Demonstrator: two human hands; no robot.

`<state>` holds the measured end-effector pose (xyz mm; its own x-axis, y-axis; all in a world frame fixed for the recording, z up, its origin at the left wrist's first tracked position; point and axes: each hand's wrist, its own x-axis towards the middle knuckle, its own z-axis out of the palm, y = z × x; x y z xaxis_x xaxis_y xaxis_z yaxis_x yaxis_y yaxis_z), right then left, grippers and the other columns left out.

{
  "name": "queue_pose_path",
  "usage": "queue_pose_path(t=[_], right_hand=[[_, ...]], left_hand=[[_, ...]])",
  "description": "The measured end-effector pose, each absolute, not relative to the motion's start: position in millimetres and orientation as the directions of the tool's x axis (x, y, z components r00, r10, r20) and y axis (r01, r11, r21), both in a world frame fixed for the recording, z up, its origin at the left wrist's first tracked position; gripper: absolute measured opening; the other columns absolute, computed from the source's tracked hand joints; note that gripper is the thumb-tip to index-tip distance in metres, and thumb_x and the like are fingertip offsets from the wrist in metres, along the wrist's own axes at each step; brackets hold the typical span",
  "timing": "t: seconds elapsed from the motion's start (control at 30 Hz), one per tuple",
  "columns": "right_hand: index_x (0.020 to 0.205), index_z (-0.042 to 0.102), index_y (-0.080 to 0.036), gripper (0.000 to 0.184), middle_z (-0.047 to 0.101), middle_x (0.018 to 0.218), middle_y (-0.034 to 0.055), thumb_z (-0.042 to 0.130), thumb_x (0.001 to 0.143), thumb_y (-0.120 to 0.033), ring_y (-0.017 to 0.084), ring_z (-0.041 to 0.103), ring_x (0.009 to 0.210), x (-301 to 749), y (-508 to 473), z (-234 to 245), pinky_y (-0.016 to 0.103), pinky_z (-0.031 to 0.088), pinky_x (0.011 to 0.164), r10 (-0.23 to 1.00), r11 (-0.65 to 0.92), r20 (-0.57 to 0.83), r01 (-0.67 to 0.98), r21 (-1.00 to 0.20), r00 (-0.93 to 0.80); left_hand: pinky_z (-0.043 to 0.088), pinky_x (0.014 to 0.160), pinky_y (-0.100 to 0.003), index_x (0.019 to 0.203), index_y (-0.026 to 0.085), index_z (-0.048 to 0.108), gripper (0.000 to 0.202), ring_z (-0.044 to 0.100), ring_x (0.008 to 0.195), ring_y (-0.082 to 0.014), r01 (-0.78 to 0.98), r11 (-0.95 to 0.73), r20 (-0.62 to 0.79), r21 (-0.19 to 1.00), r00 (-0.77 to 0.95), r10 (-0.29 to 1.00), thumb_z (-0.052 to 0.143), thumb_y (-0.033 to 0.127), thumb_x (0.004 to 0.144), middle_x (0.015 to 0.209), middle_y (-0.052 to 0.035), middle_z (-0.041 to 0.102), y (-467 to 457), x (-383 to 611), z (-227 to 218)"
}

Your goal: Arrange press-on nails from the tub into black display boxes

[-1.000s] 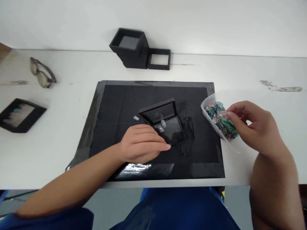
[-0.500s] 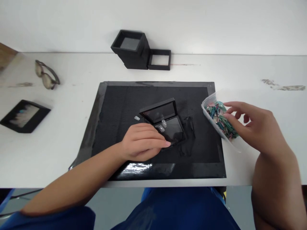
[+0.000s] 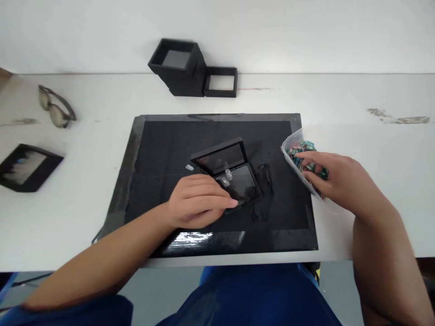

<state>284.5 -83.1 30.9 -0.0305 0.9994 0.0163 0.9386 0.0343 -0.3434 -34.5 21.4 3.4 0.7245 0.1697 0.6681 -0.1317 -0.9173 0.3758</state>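
A small black case lies open in the middle of the black mat (image 3: 159, 140), its lid (image 3: 219, 156) tilted up behind the base (image 3: 246, 183). Two clear pieces (image 3: 227, 177) sit at the base's left side, and one more clear piece (image 3: 189, 167) lies loose on the mat. My left hand (image 3: 199, 201) rests on the mat, fingers curled together against the case's near left edge. My right hand (image 3: 336, 181) reaches into a clear plastic tub (image 3: 295, 137) at the mat's right edge, fingers stretched over the teal and pink pieces (image 3: 299, 148) inside.
At the back of the white table stand a stack of black boxes (image 3: 178, 65) and a flat black frame (image 3: 220, 82). Glasses (image 3: 54, 108) and a closed black display case (image 3: 23, 166) lie at the far left. The table's front edge runs just below the mat.
My right hand has come down from above the tub and its fingers now lie among the coloured pieces. My left hand and the case have stayed put.
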Motion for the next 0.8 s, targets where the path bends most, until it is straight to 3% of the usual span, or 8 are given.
queue_pose_path(t=[0.17, 0.37, 0.6, 0.7, 0.8], right_hand=[[0.107, 0.076, -0.031, 0.024, 0.078, 0.108, 0.0000, 0.057, 0.092, -0.030, 0.027, 0.073, 0.097, 282.9, -81.2, 29.3, 0.039, 0.055, 0.077, 0.999, 0.034, 0.027, 0.944, -0.328, -0.027], [0.112, 0.072, -0.034, 0.027, 0.074, 0.112, -0.0009, 0.053, 0.093, -0.030, 0.024, 0.070, 0.087, 283.5, -80.6, 29.9, 0.034, 0.049, 0.065, 0.997, 0.072, -0.013, 0.944, -0.322, -0.081], [0.092, 0.071, -0.030, 0.017, 0.072, 0.105, -0.0017, 0.054, 0.093, -0.025, 0.020, 0.067, 0.081, 280.0, -80.2, 31.2, 0.032, 0.044, 0.060, 0.997, 0.063, -0.022, 0.943, -0.327, -0.074], [0.091, 0.071, -0.029, 0.014, 0.074, 0.098, -0.0019, 0.058, 0.092, -0.024, 0.021, 0.068, 0.080, 280.6, -81.3, 30.6, 0.032, 0.044, 0.062, 0.997, 0.069, 0.050, 0.937, -0.343, -0.055], [0.095, 0.073, -0.028, 0.011, 0.075, 0.094, -0.0006, 0.062, 0.093, -0.025, 0.020, 0.068, 0.083, 282.1, -83.5, 32.6, 0.031, 0.048, 0.065, 0.975, 0.108, 0.224, 0.876, -0.469, 0.000]], left_hand=[[0.055, 0.058, -0.023, 0.099, 0.016, 0.068, 0.019, 0.069, 0.062, -0.0125, -0.144, -0.913, 0.673, 0.381, 0.721, 0.167, 0.062, 0.006, 0.085, 0.075, -0.0029, 0.075, 20.6, -34.8, 4.1], [0.055, 0.058, -0.021, 0.101, 0.019, 0.066, 0.020, 0.069, 0.062, -0.0110, -0.121, -0.922, 0.666, 0.367, 0.726, 0.170, 0.060, 0.007, 0.085, 0.075, -0.0003, 0.075, 20.9, -34.0, 4.2], [0.054, 0.056, -0.021, 0.102, 0.018, 0.066, 0.021, 0.065, 0.058, -0.0100, -0.117, -0.923, 0.655, 0.367, 0.737, 0.167, 0.065, 0.007, 0.084, 0.070, 0.0011, 0.072, 21.0, -34.5, 3.6], [0.052, 0.054, -0.022, 0.102, 0.016, 0.067, 0.024, 0.060, 0.053, -0.0099, -0.130, -0.924, 0.658, 0.360, 0.738, 0.152, 0.066, 0.005, 0.082, 0.064, 0.0017, 0.069, 20.6, -34.7, 4.0], [0.051, 0.054, -0.023, 0.102, 0.016, 0.067, 0.023, 0.059, 0.053, -0.0101, -0.134, -0.923, 0.658, 0.361, 0.738, 0.151, 0.065, 0.004, 0.082, 0.064, 0.0015, 0.068, 20.6, -34.9, 4.3]])
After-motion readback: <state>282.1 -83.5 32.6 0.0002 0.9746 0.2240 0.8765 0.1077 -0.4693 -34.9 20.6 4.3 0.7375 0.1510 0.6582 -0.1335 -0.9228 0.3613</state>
